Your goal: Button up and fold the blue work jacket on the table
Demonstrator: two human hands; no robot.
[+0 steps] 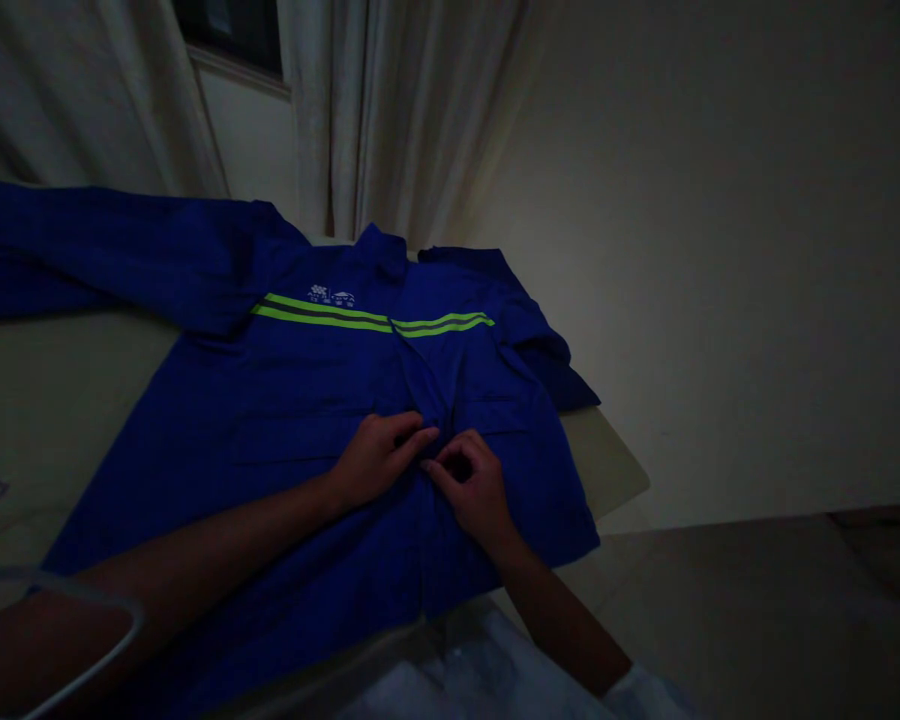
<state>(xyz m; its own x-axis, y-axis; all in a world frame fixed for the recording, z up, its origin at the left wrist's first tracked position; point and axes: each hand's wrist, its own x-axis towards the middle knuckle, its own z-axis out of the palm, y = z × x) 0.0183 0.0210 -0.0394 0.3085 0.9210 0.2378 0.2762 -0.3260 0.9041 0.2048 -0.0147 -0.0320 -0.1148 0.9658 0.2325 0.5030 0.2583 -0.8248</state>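
Observation:
A blue work jacket (292,380) with a yellow-green stripe across the chest lies spread out, its collar pointing away from me. My left hand (382,450) pinches the jacket's front edge below the stripe, thumb and fingers drawn together. Close beside it, my right hand (472,480) also pinches the front opening, its thumb and forefinger forming a ring. Between the two hands the cloth is puckered and slightly raised. Whatever fastener may sit under the fingertips is too dark and small to make out.
The jacket rests on a pale table (615,465) whose right corner shows. Behind it hang long curtains (412,120) by a dark window (232,30). A plain wall (720,250) stands to the right. A thin white wire-like loop (131,620) crosses the lower left.

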